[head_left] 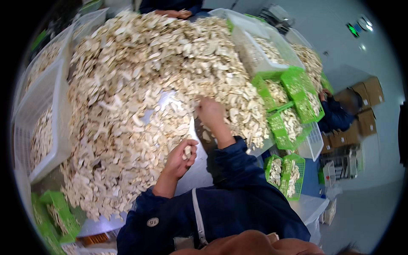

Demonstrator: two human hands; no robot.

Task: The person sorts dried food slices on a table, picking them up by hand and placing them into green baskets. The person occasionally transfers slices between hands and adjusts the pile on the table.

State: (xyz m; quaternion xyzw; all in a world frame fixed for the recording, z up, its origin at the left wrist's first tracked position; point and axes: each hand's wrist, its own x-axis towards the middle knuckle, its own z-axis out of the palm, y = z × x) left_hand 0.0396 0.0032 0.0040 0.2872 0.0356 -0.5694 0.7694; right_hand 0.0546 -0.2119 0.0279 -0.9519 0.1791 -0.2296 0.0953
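Pale dried slices (127, 127), perhaps of mushroom or root, lie in a large heap on a shiny metal table (199, 165). My left hand (181, 157), palm partly turned up, holds a few slices (187, 152) in its curled fingers near the front edge of the heap. My right hand (208, 110) reaches over the inner edge of the heap, ahead and to the right of the left one. It is blurred, its fingers are bent down towards the slices, and whether they hold anything is hidden.
White plastic crates (59, 127) with slices stand at the left. Green plastic baskets (288, 127) and a white crate (251, 54) line the right side. More green baskets (57, 213) stand at lower left. One person (338, 111) is at the right, another (172, 6) across the heap.
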